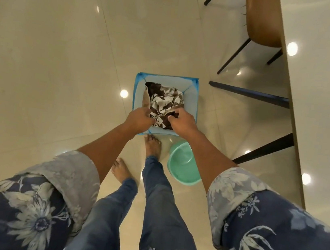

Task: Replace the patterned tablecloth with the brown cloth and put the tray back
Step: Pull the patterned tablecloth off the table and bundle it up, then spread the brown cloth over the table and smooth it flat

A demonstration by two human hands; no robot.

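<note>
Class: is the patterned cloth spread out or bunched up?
Bunched up: the patterned cloth sits crumpled inside the blue basket, gripped by the left hand and right hand.

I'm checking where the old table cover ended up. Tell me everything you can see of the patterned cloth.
The patterned cloth is dark brown with white leaf shapes. It is soft fabric, crumpled into a loose bundle. It lies inside a square basket with a blue rim and pale walls, which stands on the floor. The left hand and the right hand each grip its near edge. A plain tan fold shows at its left. Whether that is the same cloth cannot be told.
</note>
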